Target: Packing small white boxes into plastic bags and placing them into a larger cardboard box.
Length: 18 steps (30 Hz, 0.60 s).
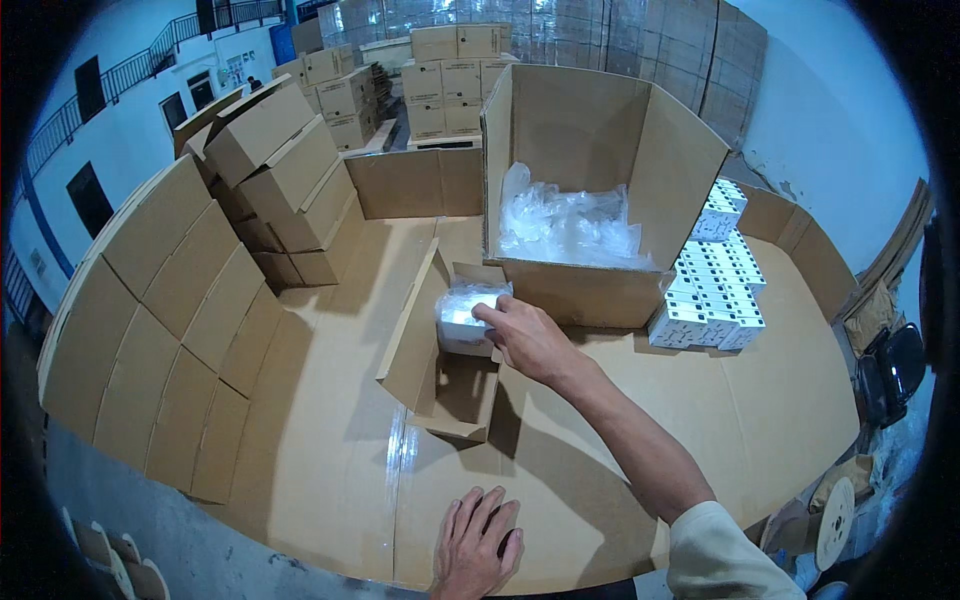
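An open brown cardboard carton (pixel 412 370), its long flap raised on the left, stands mid-table. In its far part sits a small white box (pixel 465 335), with clear plastic wrap (pixel 470 297) over its top. My right hand (pixel 528 340) reaches in from the right, fingers closed on the white box's right edge; its thumb is partly hidden. The near part of the carton shows its bare bottom. Close to the table's front edge, my left hand (pixel 477 545) lies flat on the cardboard surface (pixel 330 480), fingers somewhat apart and holding nothing.
Behind the carton stands a large open box (pixel 580 290) with clear plastic bags (pixel 570 225) inside. Right of it are stacked small white boxes (pixel 710 295). Folded brown cartons are piled at left (pixel 170 330) and far left (pixel 290 190). A dark chair (pixel 890 370) stands beyond the right edge.
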Each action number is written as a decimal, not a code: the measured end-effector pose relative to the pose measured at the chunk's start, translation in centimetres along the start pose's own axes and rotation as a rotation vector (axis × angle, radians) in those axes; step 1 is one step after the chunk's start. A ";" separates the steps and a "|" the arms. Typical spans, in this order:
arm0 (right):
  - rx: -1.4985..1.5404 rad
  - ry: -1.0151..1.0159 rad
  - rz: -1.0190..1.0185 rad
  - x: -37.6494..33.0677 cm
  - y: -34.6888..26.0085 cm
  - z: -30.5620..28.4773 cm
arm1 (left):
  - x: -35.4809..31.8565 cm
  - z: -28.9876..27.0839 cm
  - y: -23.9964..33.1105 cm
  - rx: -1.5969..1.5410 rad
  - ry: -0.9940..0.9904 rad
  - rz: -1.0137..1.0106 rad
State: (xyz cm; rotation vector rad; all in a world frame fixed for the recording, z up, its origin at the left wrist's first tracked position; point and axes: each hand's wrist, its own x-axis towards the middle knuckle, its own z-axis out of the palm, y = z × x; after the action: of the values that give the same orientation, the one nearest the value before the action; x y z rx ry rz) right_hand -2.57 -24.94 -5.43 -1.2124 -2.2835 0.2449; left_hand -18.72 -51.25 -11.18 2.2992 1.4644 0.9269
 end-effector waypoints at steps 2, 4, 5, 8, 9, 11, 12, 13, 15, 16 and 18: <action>-0.031 -0.001 0.000 0.0 0.4 0.4 | -0.1 0.2 -0.1 0.001 0.006 0.003; -0.122 0.011 -0.030 0.0 0.8 0.8 | -0.1 0.2 -0.1 0.004 0.012 0.005; -0.124 0.010 -0.028 -0.4 1.0 0.8 | -0.1 0.2 -0.1 0.001 0.006 0.002; -0.131 0.028 -0.010 -0.8 -0.1 -0.2 | -0.1 0.2 -0.4 0.009 0.009 -0.007; -0.128 -0.015 0.011 -1.0 -0.2 -0.6 | -0.2 0.2 -0.3 0.009 0.012 0.000; -0.129 -0.054 0.038 -1.4 -0.1 -1.0 | -0.1 -0.1 -0.2 -0.001 0.003 -0.005; -0.141 -0.068 0.026 -1.8 0.3 -1.0 | 0.0 -0.1 -0.1 -0.008 -0.001 -0.013; -0.155 -0.082 0.015 -2.2 0.5 -1.2 | 0.2 0.0 0.0 -0.012 -0.003 -0.002; -0.044 -0.092 0.058 -3.4 0.7 -1.4 | 0.3 0.2 0.1 -0.009 -0.030 0.006; 0.074 -0.105 0.093 -4.1 0.9 -1.5 | 0.3 0.2 0.0 -0.017 -0.039 0.024; 0.099 -0.087 0.065 -5.6 1.4 -1.7 | 0.3 0.2 -0.1 0.028 -0.077 0.025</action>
State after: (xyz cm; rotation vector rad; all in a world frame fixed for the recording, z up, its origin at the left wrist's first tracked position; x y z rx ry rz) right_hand 1.88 -28.84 -6.68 -1.2483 -2.2794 0.4372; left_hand -18.55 -50.89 -11.26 2.3510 1.4284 0.8196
